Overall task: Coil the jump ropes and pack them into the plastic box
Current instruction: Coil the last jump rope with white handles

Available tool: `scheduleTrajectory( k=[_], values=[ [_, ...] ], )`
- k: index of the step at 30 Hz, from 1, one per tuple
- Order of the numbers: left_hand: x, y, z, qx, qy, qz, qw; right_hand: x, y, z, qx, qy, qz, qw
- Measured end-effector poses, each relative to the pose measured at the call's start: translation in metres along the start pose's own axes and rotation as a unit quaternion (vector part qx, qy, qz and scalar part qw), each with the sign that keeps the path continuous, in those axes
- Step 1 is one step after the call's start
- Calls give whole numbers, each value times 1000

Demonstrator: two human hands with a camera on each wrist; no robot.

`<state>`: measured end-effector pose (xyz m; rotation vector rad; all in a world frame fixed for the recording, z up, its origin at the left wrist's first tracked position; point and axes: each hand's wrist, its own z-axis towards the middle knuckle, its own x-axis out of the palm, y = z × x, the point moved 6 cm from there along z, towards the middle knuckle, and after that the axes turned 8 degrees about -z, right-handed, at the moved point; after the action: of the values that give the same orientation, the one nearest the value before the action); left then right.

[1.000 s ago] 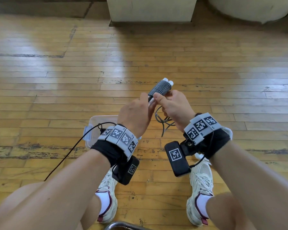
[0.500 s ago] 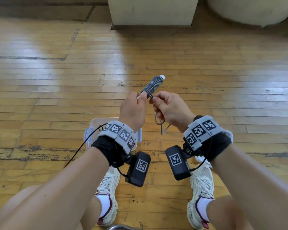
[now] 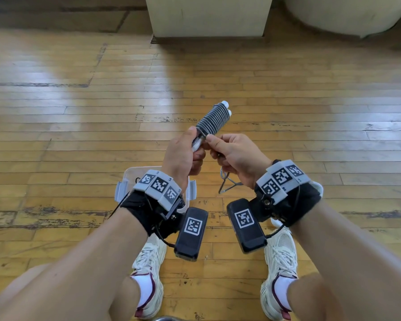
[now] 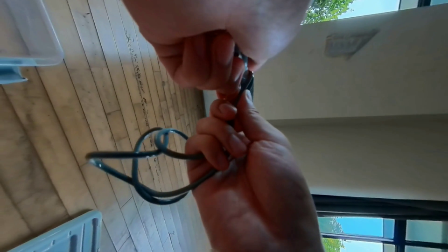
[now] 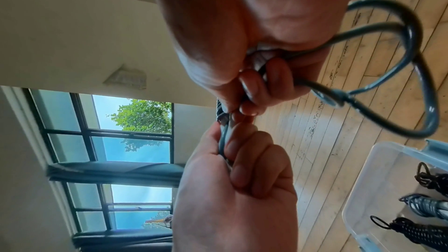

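A jump rope (image 3: 214, 120) is held up in front of me, its grey cord wound tightly round its two white handles. My left hand (image 3: 183, 154) grips the bundle's lower end. My right hand (image 3: 232, 151) pinches the cord just beside the windings. The loose tail of cord (image 3: 227, 185) hangs in small loops under the right hand, also plain as loops (image 4: 145, 162) in the left wrist view and as a loop (image 5: 412, 83) in the right wrist view. The clear plastic box (image 3: 129, 178) sits on the floor beneath my left wrist.
Coiled ropes (image 5: 424, 208) lie inside the box (image 5: 363, 175). A blue-grey lid (image 4: 63, 237) lies nearby on the wooden floor (image 3: 79, 135). My shoes (image 3: 148, 269) are under my hands. A pale block (image 3: 208, 17) stands farther ahead.
The bundle has turned in my hands, from edge-on half a second ago back to showing both white handle tips. The hanging tail of cord looks shorter. Both hands keep their hold.
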<state>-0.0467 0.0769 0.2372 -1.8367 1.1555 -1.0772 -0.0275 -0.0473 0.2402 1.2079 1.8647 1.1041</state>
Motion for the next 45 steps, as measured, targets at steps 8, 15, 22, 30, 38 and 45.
scheduleTrajectory(
  k=[8,15,22,30,38,45],
  values=[
    [3,7,-2,-35,31,-59,997,-9,-8,3,14,-24,55,998],
    [14,15,-10,-92,105,-6,990,-16,-10,5,-16,7,137,990],
    [-5,-17,3,131,21,369,920,-33,-2,4,1,27,90,996],
    [4,-18,-6,376,167,608,679,-13,-1,-9,54,268,-11,962],
    [-5,-18,-9,249,139,526,801,-28,9,-5,33,204,40,978],
    [-2,-29,-10,166,115,285,937,-27,10,-5,-14,93,5,996]
  ],
)
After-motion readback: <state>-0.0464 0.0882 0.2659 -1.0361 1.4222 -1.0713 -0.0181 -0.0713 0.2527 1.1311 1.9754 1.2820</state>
